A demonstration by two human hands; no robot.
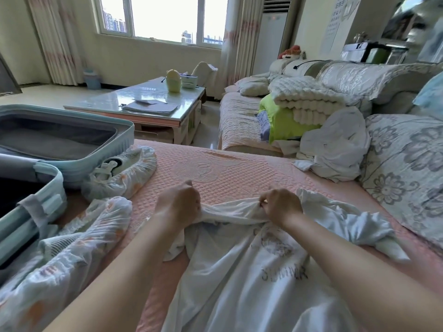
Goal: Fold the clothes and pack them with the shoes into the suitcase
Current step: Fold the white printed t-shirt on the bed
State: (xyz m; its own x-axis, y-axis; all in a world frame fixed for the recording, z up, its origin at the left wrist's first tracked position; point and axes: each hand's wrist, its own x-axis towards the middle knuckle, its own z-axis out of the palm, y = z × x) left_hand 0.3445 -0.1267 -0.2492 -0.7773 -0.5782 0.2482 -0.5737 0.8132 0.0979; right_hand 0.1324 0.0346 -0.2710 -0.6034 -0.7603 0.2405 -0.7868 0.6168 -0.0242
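Pink bed (227, 168) with suitcase (125, 137), far bagged shoe (124, 173), near bagged shoe (79, 238), T-shirt (239, 271), crumpled garment (335, 144)

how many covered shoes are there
2. One covered sneaker lies beside the open suitcase; the other covered shoe lies nearer the camera, left of the left hand gripping the white T-shirt. More may be hidden in the suitcase.

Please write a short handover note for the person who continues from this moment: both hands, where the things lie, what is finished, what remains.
Left hand and right hand each grip the top edge of the white T-shirt, spread unfolded on the pink cover.
Suitcase lies open at the left; no clothes or shoes show inside.
Two covered shoes lie beside it; another white garment lies crumpled at the right.
Done: nothing folded or packed yet. Left: fold both garments, pack them with the shoes.
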